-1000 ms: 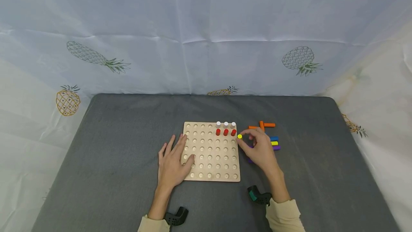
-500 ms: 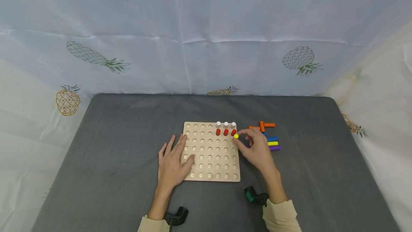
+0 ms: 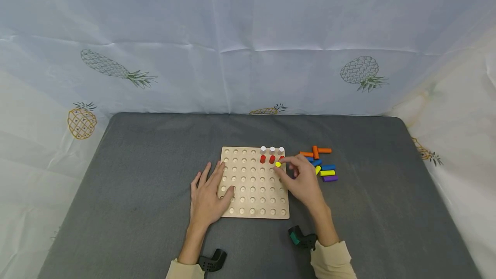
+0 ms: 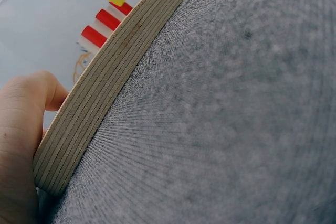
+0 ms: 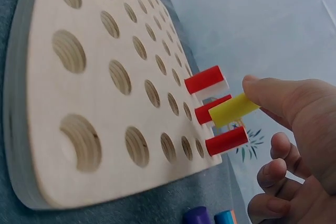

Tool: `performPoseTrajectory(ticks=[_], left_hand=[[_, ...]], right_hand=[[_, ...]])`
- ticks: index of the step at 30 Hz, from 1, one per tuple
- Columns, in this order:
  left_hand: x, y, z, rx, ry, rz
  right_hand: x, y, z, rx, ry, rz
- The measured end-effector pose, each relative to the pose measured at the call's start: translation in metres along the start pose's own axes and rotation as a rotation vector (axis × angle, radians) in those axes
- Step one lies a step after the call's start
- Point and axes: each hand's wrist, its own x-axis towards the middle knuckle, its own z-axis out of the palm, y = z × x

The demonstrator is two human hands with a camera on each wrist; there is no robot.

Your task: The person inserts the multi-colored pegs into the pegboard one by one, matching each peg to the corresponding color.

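Observation:
A pale wooden pegboard [image 3: 248, 215] with rows of round holes lies on the grey table. My left hand [image 3: 209, 201] rests on its left edge, fingers spread; the left wrist view shows the thumb [image 4: 31, 98] by the board's side. Between thumb and fingertips, my right hand [image 3: 306, 184] pinches a yellow peg [image 5: 231, 110] above the board's right part, just nearer than the row of 3 red pegs [image 3: 262, 159]. Behind these stand 3 white pegs [image 3: 272, 150] along the far edge. In the right wrist view, the yellow peg is tilted and overlaps a red one.
Loose orange pegs [image 3: 324, 150], blue pegs [image 3: 327, 167], yellow pegs [image 3: 327, 173] and a purple peg [image 3: 330, 178] lie right of the board, partly behind my right hand. A pineapple-print cloth [image 3: 232, 81] hangs behind the table [image 3: 147, 162].
My right hand has moved left with the yellow peg, from beside the board's right edge to over its right column. More loose pegs show behind it. The left hand has stayed put.

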Motion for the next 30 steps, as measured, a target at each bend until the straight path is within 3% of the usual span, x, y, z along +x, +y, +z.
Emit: performPoseTrajectory(ticks=[9,20,30], left_hand=[[0.000,0.000,0.000,-0.001,0.001,0.002],[0.001,0.000,0.000,-0.005,0.001,-0.001],[0.000,0.000,-0.001,-0.004,0.001,0.000]], right_hand=[[0.001,-0.003,0.011,-0.001,-0.018,-0.004],[0.002,-0.009,0.022,0.098,-0.017,0.031],[0.003,-0.007,0.032,0.082,-0.008,0.062]])
